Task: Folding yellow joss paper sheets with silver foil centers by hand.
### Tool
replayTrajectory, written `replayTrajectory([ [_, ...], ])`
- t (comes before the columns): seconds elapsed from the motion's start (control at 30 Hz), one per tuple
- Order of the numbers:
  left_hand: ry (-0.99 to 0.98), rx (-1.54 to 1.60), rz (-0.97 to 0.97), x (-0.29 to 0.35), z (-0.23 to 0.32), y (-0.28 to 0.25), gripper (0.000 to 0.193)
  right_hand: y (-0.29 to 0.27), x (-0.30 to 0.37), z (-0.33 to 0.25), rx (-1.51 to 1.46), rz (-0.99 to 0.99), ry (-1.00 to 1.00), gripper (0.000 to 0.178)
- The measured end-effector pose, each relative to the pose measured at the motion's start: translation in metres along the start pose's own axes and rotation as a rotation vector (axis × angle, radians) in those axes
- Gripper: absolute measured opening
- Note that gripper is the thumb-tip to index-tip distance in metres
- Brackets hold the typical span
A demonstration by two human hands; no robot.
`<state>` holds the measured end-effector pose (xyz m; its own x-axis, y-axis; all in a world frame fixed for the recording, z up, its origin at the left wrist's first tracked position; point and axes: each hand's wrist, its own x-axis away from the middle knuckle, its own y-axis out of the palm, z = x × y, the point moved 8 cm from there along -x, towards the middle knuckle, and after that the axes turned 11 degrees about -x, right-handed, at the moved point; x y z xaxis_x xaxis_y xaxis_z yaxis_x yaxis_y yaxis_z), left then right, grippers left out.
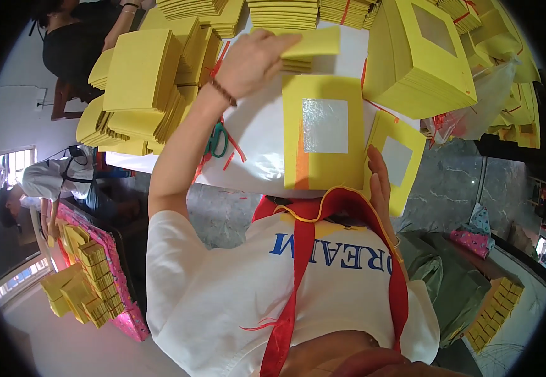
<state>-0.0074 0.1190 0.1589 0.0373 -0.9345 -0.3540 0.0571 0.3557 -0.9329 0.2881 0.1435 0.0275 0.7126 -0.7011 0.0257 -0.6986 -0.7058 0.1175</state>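
Nearest, the right hand (380, 188) lies flat, fingers together, against a yellow foil-square sheet (397, 160) just right of the centre sheet (323, 132) on the white tabletop (260, 138); a nudge could skew it. Beyond the centre sheet, the left hand (254, 63) pinches 1 folded yellow sheet (314, 43), which may slip. Green scissors (216, 139) lie left; tall yellow stacks (420, 60) crowd behind.

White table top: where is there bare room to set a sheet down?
On the white table top, one bare patch lies between the left hand and the silver-square sheet, near the green scissors. A smaller strip shows at the far side. Yellow stacks crowd the left, the tall stack the right.
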Motion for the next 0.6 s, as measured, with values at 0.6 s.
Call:
replayTrajectory([
  [0.6,0.026,-0.309,-0.164,-0.005,-0.087,0.169,0.055,0.008,-0.007,0.01,0.247,-0.031,-0.062,0.037],
])
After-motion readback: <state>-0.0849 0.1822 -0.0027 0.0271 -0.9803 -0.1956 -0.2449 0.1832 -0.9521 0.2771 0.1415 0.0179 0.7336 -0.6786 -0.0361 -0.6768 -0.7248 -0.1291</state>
